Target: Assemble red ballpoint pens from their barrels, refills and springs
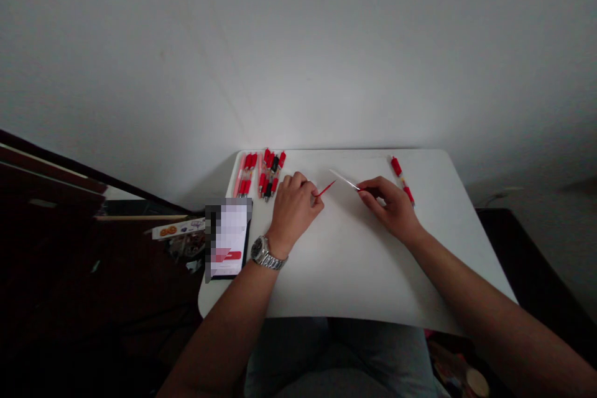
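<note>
My left hand [295,206], with a metal watch [263,253] on the wrist, is closed in a pinch over the table. Between its thumb and fingers is a thin red stick [328,187], its tip pointing up and right. My right hand [390,206] pinches a slim clear tube [344,178] that slants up to the left, with a bit of red by the fingertips. The two thin pieces are close together but their ends look apart. Just beyond my right hand lies a red-gripped pen [402,179]. Whether the tube is a pen refill I cannot tell.
Several red and black pens [270,171] lie behind my left hand, beside another group of red pens [245,175]. A phone [229,239] with a lit, partly blurred screen rests at the left edge of the white table [354,273]. A wall [345,62] stands behind.
</note>
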The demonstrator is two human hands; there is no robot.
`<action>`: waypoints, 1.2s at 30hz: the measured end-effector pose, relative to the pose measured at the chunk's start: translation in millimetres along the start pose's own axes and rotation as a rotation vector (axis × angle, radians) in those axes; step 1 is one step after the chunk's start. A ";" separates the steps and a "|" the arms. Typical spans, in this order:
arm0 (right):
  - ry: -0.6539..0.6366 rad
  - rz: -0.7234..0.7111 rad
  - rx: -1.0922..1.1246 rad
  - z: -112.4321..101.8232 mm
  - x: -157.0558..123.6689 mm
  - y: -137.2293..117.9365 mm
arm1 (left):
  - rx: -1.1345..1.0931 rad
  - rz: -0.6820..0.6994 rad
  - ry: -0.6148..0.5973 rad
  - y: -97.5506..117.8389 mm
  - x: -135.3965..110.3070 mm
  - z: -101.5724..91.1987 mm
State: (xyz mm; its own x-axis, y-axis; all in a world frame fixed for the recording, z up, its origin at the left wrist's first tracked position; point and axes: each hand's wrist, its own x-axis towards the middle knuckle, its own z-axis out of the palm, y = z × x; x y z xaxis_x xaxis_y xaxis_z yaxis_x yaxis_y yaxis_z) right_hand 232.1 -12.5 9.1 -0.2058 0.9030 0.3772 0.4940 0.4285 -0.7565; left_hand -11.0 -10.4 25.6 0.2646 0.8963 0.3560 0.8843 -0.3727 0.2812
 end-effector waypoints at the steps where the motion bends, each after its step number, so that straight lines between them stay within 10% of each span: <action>1: 0.001 0.002 0.004 0.1 -0.3 0.5 | -0.020 -0.006 0.014 -0.2 0.1 -0.2; 13: -0.021 -0.002 0.041 -2.0 -1.7 1.8 | -0.570 -0.142 0.267 -7.5 5.1 8.8; 22: -0.057 -0.034 0.039 -1.3 -1.6 -0.5 | -1.177 -0.339 0.212 -8.3 9.0 12.2; 36: -0.118 -0.055 0.018 -1.4 -2.5 3.4 | -1.497 -0.388 0.203 -2.6 7.9 14.6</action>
State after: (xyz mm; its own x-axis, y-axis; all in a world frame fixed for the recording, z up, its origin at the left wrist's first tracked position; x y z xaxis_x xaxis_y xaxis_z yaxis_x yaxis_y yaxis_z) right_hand 235.5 -13.3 6.4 -0.3309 0.8749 0.3536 0.4644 0.4772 -0.7461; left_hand -5.5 1.2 14.7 -0.0444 0.9907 0.1287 -0.3233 -0.1362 0.9364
